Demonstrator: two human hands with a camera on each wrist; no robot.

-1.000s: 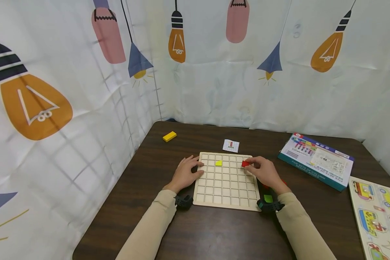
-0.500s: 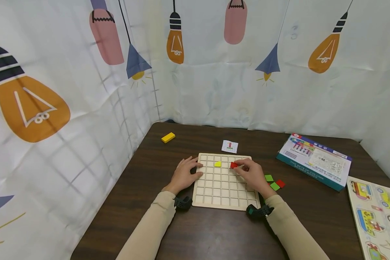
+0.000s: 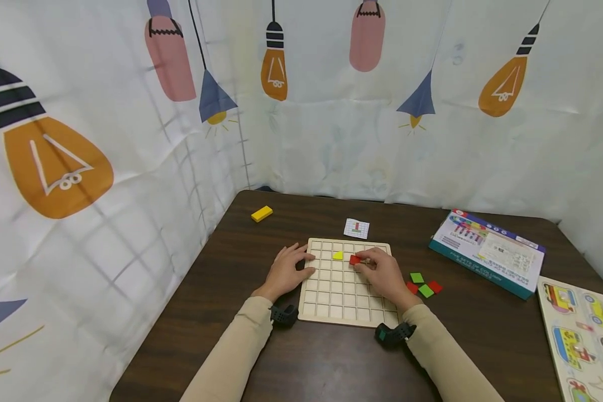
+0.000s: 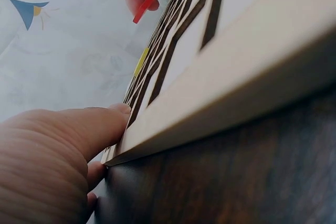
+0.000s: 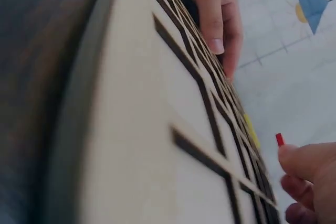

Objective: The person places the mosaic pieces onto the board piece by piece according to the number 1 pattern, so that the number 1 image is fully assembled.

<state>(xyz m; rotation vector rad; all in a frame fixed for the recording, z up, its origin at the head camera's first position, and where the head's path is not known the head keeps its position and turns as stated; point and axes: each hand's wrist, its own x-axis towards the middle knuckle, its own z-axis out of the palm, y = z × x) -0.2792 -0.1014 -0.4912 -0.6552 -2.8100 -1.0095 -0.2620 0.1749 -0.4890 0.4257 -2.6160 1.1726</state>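
A pale wooden grid board (image 3: 348, 319) lies flat on the dark table. My left hand (image 3: 287, 272) rests at the board's left edge, fingers and thumb spread; in the left wrist view the thumb (image 4: 100, 124) lies on the rim. Between thumb and fingertips my right hand (image 3: 384, 274) pinches a red square tile (image 3: 354, 260), held over the upper middle cells. From the left wrist view, that red tile (image 4: 143, 10) is tilted and raised off the board. One yellow piece with a slanted side (image 3: 338, 255) sits in a cell to its left.
Several loose green tiles (image 3: 425, 291) and red tiles (image 3: 434, 287) lie right of the board. A small pattern card (image 3: 356, 228) is behind it, a yellow block (image 3: 262, 213) back left. A game box (image 3: 488, 251) and a picture board (image 3: 583, 335) occupy the right side.
My right hand has carried the red tile leftward across the board toward the yellow piece, uncovering the loose tiles at the right. The left hand has stayed at the board's edge.
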